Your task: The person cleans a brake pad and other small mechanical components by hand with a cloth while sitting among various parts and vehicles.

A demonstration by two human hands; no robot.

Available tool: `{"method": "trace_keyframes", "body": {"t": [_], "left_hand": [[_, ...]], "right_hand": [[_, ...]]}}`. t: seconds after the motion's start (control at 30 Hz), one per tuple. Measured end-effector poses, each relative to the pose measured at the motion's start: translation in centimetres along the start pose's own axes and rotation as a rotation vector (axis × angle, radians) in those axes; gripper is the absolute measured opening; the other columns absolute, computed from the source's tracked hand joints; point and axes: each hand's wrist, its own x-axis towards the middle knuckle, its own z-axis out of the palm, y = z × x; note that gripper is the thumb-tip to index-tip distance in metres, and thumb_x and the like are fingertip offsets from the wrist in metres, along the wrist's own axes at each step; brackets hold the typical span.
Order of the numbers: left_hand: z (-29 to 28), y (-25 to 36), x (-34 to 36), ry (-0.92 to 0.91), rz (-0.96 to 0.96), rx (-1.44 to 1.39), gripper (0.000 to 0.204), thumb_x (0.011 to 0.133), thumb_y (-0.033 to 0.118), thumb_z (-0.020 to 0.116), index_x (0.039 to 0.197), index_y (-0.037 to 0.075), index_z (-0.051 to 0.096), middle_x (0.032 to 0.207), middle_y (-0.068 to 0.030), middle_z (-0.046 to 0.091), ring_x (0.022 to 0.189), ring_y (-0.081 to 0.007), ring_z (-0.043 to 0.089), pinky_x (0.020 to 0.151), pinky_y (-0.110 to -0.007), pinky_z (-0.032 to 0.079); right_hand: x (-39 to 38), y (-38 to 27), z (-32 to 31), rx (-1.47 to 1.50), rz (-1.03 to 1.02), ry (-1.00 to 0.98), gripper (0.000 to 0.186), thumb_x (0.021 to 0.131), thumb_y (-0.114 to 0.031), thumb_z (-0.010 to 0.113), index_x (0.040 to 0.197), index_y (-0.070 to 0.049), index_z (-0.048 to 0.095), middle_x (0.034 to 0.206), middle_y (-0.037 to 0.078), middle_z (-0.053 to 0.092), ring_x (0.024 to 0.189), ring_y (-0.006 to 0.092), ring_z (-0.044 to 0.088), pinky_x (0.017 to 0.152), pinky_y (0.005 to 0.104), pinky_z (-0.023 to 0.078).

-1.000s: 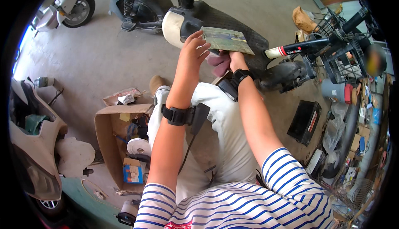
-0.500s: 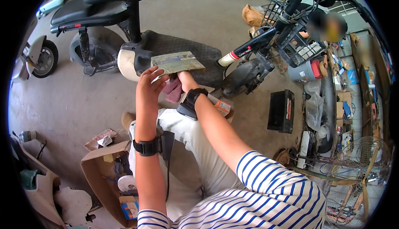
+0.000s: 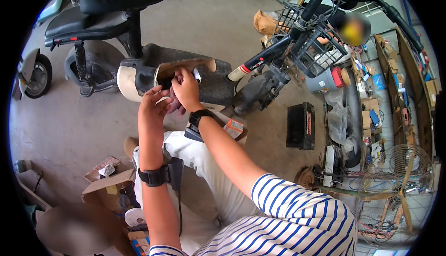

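Note:
In front of me, over the scooter's (image 3: pixel 209 72) dark footboard, a cardboard flap (image 3: pixel 183 66) stands raised, its brown inner side showing. My right hand (image 3: pixel 186 91) reaches to its dark opening with fingers curled together; what they pinch, if anything, is hidden. Beside the opening's near left side is my left hand (image 3: pixel 153 103), fingers apart and slightly bent, gripping nothing I can see. A pinkish-maroon cloth (image 3: pixel 175 106) lies partly under my right hand. Below my right wrist sits an orange-and-white carton (image 3: pixel 233 128) in a cardboard box. Both wrists wear black straps with devices.
A black battery (image 3: pixel 300 126) stands on the floor to the right. Further right are a shelf (image 3: pixel 404 84) with small parts and a wire-caged fan (image 3: pixel 402 193). An open cardboard box (image 3: pixel 104 188) is by my left leg. Blurred figures appear at lower left and upper right.
The flat printed piece near my hands has turned, and its brown inner side now shows. My right hand has moved from beneath it to the opening. The view has shifted; a blurred figure appears lower left.

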Motion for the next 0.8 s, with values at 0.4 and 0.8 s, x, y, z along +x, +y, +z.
{"method": "trace_keyframes", "body": {"t": [0.4, 0.8], "left_hand": [[-1.6, 2.0, -0.3, 0.1, -0.038, -0.056, 0.032, 0.087, 0.019, 0.046, 0.114, 0.003, 0.051, 0.098, -0.0064, 0.061, 0.085, -0.0178, 0.057, 0.08, -0.029, 0.044], [-1.8, 1.7, 0.0, 0.104, -0.072, -0.17, 0.029, 0.084, 0.012, 0.045, 0.11, 0.002, 0.051, 0.099, -0.0079, 0.06, 0.085, -0.0192, 0.056, 0.079, -0.03, 0.043]], "right_hand": [[2.9, -0.7, 1.0, -0.573, 0.084, -0.34, 0.068, 0.07, -0.016, 0.053, 0.136, -0.018, 0.039, 0.142, 0.011, 0.036, 0.099, 0.028, 0.061, 0.079, 0.0387, 0.049], [5.7, 1.7, 0.8, -0.655, -0.009, -0.509, 0.064, 0.07, -0.021, 0.053, 0.133, -0.009, 0.044, 0.135, 0.021, 0.042, 0.11, 0.0279, 0.056, 0.086, 0.0378, 0.047]]}}
